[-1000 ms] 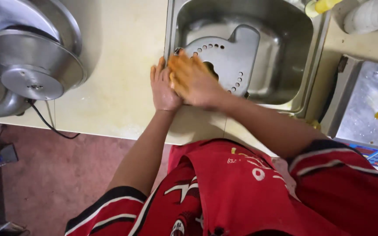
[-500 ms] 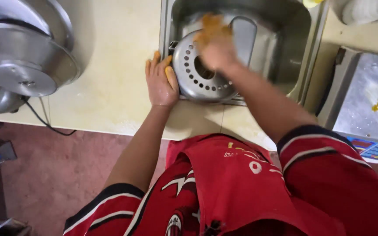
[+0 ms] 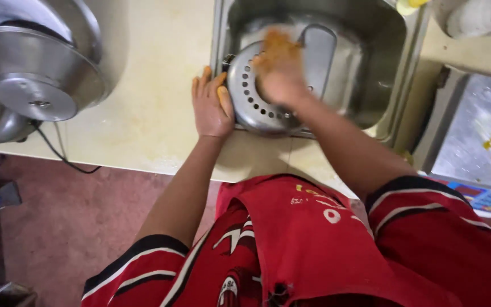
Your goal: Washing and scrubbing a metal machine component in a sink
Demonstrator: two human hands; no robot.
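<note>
- Left hand [image 3: 212,108]: flat on cream table [image 3: 143,108], fingers extended, fingertips gripping left rim of round perforated metal disc [image 3: 251,102].
- Right hand [image 3: 279,65]: blurred, smeared orange, pressed on top of disc; open or closed cannot be told.
- Perforated disc: tilted, resting on near-left edge of stainless steel sink [image 3: 370,68], partly inside basin.
- Large steel bowl with lid [image 3: 29,74]: on table far left, well apart from hands.
- Black cable [image 3: 58,150]: trailing off table edge below bowl.
- Red garment with white and black stripes [image 3: 291,244]: lower foreground.
</note>
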